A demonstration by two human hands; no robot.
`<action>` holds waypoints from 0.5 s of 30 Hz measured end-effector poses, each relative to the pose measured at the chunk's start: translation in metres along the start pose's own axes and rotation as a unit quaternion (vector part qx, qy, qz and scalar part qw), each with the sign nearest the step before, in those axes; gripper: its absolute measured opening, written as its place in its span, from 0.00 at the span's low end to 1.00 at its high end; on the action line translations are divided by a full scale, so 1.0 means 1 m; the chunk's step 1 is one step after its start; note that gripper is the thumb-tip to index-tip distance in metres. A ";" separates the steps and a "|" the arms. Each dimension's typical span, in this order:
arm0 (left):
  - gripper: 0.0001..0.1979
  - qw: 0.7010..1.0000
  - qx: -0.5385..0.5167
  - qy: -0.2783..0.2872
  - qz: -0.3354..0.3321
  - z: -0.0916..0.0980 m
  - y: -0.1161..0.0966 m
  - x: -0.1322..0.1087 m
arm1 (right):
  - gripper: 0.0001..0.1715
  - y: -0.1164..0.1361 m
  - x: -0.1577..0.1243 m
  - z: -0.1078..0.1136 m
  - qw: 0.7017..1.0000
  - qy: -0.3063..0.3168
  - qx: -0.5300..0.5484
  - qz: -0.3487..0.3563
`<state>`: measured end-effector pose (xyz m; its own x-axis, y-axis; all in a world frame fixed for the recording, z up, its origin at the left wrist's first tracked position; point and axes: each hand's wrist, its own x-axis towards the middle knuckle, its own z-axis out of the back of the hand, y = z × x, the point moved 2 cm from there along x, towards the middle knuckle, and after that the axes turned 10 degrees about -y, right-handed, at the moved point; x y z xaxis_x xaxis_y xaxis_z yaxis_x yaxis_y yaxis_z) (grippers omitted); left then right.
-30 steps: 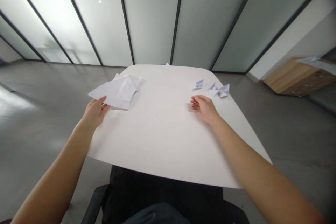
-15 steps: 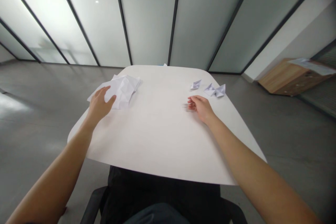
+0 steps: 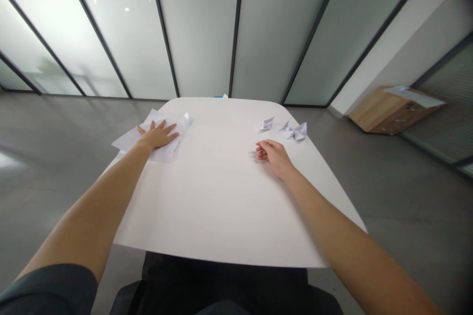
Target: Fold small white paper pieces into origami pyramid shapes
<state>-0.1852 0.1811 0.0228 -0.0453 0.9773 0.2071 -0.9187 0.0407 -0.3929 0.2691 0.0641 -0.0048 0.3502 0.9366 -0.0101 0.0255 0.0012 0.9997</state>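
My left hand (image 3: 158,136) lies flat with spread fingers on a loose pile of white paper sheets (image 3: 127,139) at the table's left side. The sheets are creased and overlap unevenly. On the right, my right hand (image 3: 274,155) rests on its side on the table, fingers curled loosely inward and nothing visible in them. Just beyond it sit three small folded paper pieces, boat-like in shape: one paper boat (image 3: 266,124) stands apart, while a second paper boat (image 3: 285,130) and a third paper boat (image 3: 300,131) are side by side near the right edge.
The white table (image 3: 214,192) has rounded far corners. A small blue and white item (image 3: 221,96) shows at its far edge. Frosted glass panels (image 3: 199,29) stand behind, and a wooden cabinet (image 3: 373,108) is on the floor at right.
My left hand has come down from above the paper sheets and now presses flat on them, fingers spread. My right hand stays put beside the paper boats. The view has shifted slightly.
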 end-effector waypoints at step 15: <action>0.29 0.977 0.105 -0.076 -0.167 -0.003 -0.003 -0.004 | 0.13 0.001 -0.005 -0.004 0.999 0.016 -0.025 0.014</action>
<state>-0.1815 0.1772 0.0207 0.2278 0.8741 0.4291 -0.9516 0.2932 -0.0920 0.2639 0.0611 -0.0041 0.3197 0.9473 0.0188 -0.0306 -0.0095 0.9995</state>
